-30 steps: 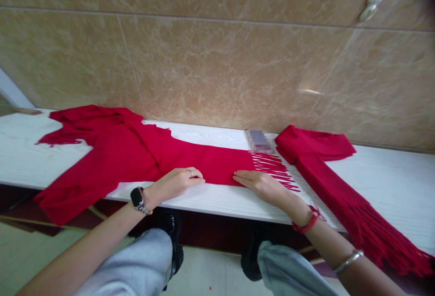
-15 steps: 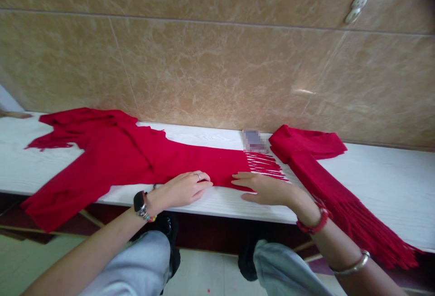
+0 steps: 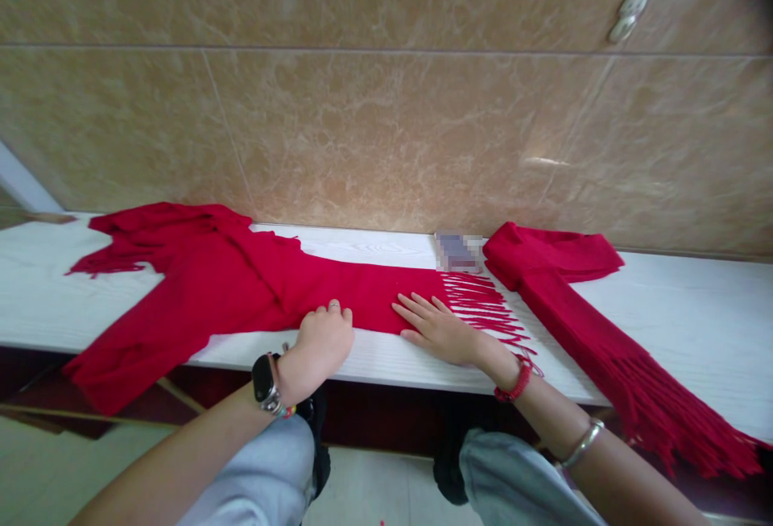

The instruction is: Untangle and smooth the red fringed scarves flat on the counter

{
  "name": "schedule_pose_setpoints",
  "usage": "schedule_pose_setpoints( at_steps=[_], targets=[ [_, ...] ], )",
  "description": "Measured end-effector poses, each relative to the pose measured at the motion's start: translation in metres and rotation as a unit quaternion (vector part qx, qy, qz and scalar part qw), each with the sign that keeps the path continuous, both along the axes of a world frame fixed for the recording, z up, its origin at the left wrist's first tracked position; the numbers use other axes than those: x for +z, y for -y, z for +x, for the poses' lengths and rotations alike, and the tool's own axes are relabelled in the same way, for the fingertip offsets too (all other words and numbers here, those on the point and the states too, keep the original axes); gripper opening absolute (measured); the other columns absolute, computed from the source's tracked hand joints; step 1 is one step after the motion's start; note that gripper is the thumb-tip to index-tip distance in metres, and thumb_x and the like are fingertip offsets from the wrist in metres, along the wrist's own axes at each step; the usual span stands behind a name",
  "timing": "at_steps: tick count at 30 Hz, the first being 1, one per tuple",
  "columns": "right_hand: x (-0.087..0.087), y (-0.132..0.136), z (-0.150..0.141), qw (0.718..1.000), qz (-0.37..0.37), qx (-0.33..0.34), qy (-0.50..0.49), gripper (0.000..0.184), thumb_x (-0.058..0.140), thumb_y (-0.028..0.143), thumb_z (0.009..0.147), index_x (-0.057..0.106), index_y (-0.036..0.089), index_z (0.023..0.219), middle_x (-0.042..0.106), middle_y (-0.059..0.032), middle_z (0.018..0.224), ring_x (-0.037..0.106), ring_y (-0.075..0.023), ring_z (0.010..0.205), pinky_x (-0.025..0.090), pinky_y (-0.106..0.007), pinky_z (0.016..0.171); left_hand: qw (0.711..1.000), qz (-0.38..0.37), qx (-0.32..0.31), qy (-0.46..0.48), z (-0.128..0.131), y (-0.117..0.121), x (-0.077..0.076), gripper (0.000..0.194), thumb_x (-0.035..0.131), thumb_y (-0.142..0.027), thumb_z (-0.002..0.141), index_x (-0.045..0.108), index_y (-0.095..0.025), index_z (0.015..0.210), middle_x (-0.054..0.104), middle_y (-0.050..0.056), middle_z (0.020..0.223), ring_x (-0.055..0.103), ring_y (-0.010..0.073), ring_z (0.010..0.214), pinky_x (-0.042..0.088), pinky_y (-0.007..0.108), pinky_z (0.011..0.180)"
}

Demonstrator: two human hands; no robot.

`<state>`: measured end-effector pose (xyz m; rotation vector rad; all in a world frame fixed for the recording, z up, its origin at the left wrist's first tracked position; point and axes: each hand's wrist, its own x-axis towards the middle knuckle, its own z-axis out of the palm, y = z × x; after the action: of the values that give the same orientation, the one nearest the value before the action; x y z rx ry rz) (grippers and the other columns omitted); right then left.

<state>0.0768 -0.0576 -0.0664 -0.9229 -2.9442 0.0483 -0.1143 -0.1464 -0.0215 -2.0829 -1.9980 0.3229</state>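
A red scarf (image 3: pixel 374 296) lies along the white bench, flat in its right part and bunched into loose folds at the left. Its fringe (image 3: pixel 480 300) spreads out at the right end. My left hand (image 3: pixel 323 345) is at the scarf's near edge, its fingers curled down against the cloth; the fingertips are partly hidden. On the flat part just left of the fringe rests my right hand (image 3: pixel 438 329), palm down with its fingers spread. A second red scarf (image 3: pixel 573 316), folded lengthwise, lies to the right, its fringed end hanging over the front edge.
A partly blurred, flat rectangular object (image 3: pixel 457 252) lies behind the fringe, near the wall. The narrow white bench (image 3: pixel 676 308) runs along a tan marbled tile wall (image 3: pixel 386 139). A dark recess is under its front edge, with my legs and shoes below.
My left hand has gone from lying extended to curled at the scarf's edge. My right hand has shifted slightly left and spread its fingers on the cloth. The view has tilted a little.
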Motion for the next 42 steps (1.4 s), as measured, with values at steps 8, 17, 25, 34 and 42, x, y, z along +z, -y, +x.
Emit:
schedule_pose_setpoints(
  at_steps=[8,17,25,34,42],
  targets=[
    [0.003,0.001,-0.013,0.998,0.009,-0.043,-0.037,0.052,0.025,0.044,0.092,0.025,0.02,0.138,0.024,-0.0086,0.144,0.018,-0.0275,0.132,0.024,-0.052,0.102,0.991,0.07,-0.105,0.052,0.011,-0.016,-0.014,0.026,0.039,-0.009,0.083,0.058,-0.009,0.101,0.054,0.016,0.113,0.05,0.0247,0.105,0.041,0.035,0.085],
    [0.002,-0.013,-0.018,0.996,-0.031,-0.076,0.03,0.058,0.024,0.049,0.09,0.022,0.018,0.139,0.017,-0.0099,0.146,0.015,-0.0319,0.132,0.022,-0.055,0.101,0.992,0.043,-0.058,0.106,0.0,-0.037,-0.023,0.04,0.03,-0.023,0.09,0.044,-0.012,0.125,0.046,0.017,0.126,0.042,0.0286,0.114,0.038,0.043,0.089],
    [0.011,-0.006,-0.032,0.999,-0.033,-0.01,0.037,0.047,0.022,0.041,0.092,0.027,0.027,0.137,0.02,-0.0085,0.145,0.016,-0.0294,0.132,0.024,-0.057,0.098,0.973,-0.118,-0.001,0.197,-0.019,-0.042,-0.026,0.075,0.024,-0.058,0.084,0.011,-0.01,0.141,0.002,0.014,0.146,0.001,0.0305,0.134,0.014,0.05,0.104],
    [0.017,-0.002,-0.039,0.997,0.025,0.068,-0.028,0.042,0.033,0.015,0.088,0.044,0.013,0.128,0.044,-0.0118,0.133,0.038,-0.0206,0.122,0.033,-0.035,0.1,0.974,-0.12,0.029,0.189,-0.041,-0.028,-0.024,0.068,0.024,-0.05,0.086,0.012,-0.01,0.141,0.004,0.013,0.146,0.002,0.0273,0.134,0.014,0.047,0.105],
    [0.028,-0.004,-0.054,0.998,0.068,0.002,-0.001,0.038,0.036,0.004,0.082,0.06,0.015,0.11,0.059,-0.0123,0.109,0.055,-0.0211,0.099,0.044,-0.03,0.084,0.976,-0.099,0.034,0.191,-0.043,-0.026,-0.025,0.081,0.026,-0.059,0.082,0.01,-0.005,0.14,0.003,0.015,0.146,0.002,0.0276,0.134,0.013,0.044,0.106]
  ],
)
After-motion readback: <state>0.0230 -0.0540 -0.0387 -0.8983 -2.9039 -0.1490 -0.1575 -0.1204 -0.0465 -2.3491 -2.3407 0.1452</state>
